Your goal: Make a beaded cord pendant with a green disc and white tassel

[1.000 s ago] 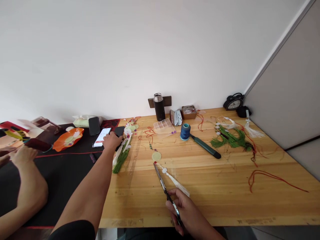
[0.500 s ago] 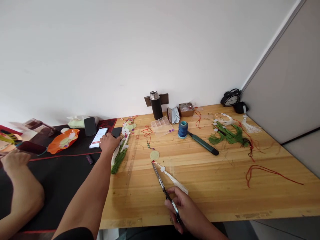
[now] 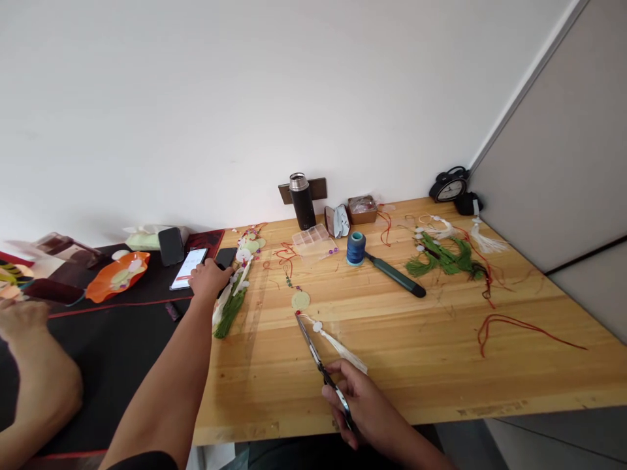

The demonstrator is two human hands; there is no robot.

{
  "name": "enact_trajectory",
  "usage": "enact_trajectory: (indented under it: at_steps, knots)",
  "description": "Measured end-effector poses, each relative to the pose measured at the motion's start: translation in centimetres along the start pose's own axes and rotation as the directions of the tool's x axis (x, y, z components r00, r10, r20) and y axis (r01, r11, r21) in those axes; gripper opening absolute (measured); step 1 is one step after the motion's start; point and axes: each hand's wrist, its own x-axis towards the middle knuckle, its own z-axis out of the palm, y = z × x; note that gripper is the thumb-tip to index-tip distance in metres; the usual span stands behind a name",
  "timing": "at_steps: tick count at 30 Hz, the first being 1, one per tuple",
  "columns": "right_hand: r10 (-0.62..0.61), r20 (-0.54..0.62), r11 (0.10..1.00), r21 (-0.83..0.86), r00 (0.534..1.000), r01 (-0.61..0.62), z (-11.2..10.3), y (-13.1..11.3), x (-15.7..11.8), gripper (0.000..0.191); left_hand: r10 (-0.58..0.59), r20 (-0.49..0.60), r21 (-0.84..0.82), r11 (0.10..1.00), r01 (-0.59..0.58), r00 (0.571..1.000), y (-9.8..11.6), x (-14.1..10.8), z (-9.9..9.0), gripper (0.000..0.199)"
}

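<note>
At the bench's near edge, my right hand (image 3: pixel 365 405) grips long scissors (image 3: pixel 318 362), blades closed and aimed at eleven o'clock, tips just beside a white tassel (image 3: pixel 343 349). Reaching out toward ten o'clock, my left hand (image 3: pixel 208 279) lies palm-down, fingers half open, against a black phone (image 3: pixel 225 258).

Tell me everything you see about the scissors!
The scissors are long and slim, with silvery metal blades narrowing to a sharp-looking point. The blades look closed. The right hand grips them near the handles, mostly hiding those. They slant across the wooden table, their tips beside a small red bead by a white tassel.
</note>
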Motion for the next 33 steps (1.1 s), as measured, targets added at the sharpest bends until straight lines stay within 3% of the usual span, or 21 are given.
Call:
enact_trajectory:
  at_steps: [20,33]
  knots:
    - [-0.007,0.016,1.000,0.029,1.000,0.006,-0.1,0.3,0.2,0.075,0.005,0.000,-0.002,1.000,-0.005,1.000,0.6,0.4,0.5,0.082]
    - [-0.010,0.030,0.998,0.069,0.999,0.008,-0.2,0.2,0.0,0.069,-0.033,-0.017,-0.102,0.994,0.032,0.999,0.2,0.9,-0.4,0.083]
